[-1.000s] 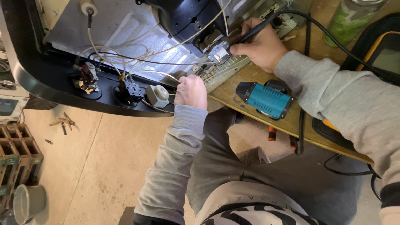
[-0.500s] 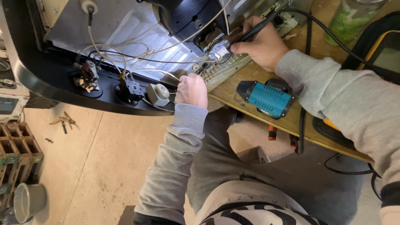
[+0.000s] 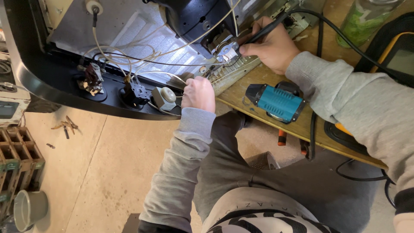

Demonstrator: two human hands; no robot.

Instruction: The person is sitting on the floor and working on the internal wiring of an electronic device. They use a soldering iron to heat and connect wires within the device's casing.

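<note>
Soldering iron (image 3: 269, 26), a slim black pen-shaped tool with a black cord (image 3: 345, 41) trailing toward the far right corner of the workbench (image 3: 241, 92), is being held by the right hand (image 3: 269, 45). Fingers and thumb are closing around the barrel in a pen grip, and the tip is pointing at a small metal terminal block (image 3: 224, 49) on the opened underside of the appliance (image 3: 142, 39), which is lying tilted over the left edge of the workbench.

Left hand (image 3: 198, 92) is curling into a loose fist at the lower rim of the appliance, where thin pale wires (image 3: 129, 56) are running; the fingers are turned away from the camera, so whether they are pinching a wire cannot be told. Just left of this hand, a beige round-faced switch (image 3: 164, 97) and a black connector (image 3: 137, 92) are sitting on the dark rim.

Nearer the front edge of the workbench, a teal and black power tool (image 3: 278, 101) is lying on its side, close to the right forearm. A green-tinted glass jar (image 3: 362, 21) is standing at the far edge, and a yellow-framed meter (image 3: 394, 56) is lying at the right edge. On the floor at lower left, a wooden crate (image 3: 17, 155) and a grey pot (image 3: 30, 209) are resting.
</note>
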